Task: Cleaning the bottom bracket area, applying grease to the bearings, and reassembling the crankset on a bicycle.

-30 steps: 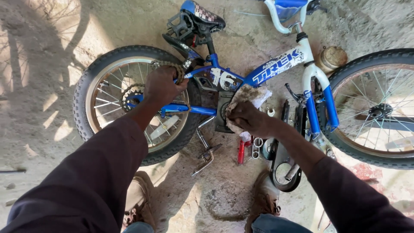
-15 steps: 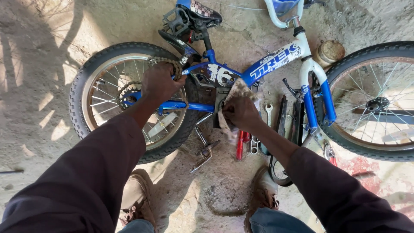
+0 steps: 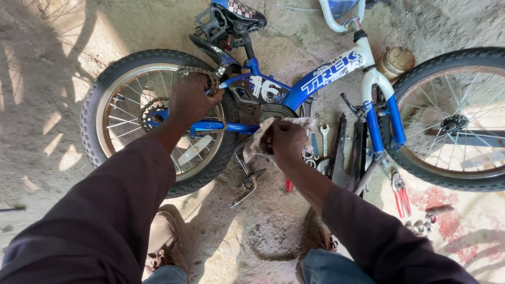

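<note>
A small blue and white bicycle [image 3: 321, 79] lies on its side on the dirt floor. My left hand [image 3: 190, 99] grips its rusty chain [image 3: 200, 71] over the rear wheel [image 3: 152, 118], above the rear sprocket [image 3: 152, 111]. My right hand [image 3: 286, 142] presses a dirty rag [image 3: 258, 142] against the crank area of the frame, beside the black chainguard [image 3: 268, 112]. A loose crank arm with pedal axle [image 3: 246, 181] lies on the ground just below the rag.
Spanners [image 3: 324, 135] and black tools [image 3: 347, 152] lie by the front fork. Red-handled pliers [image 3: 401, 192] and several small nuts [image 3: 421, 226] sit below the front wheel [image 3: 457, 118]. A round tin [image 3: 397, 60] stands at the back. My shoes [image 3: 165, 239] are near the bottom.
My right hand with the rag has shifted slightly left along the crank area. The view has drifted a little; my left hand stays on the chain.
</note>
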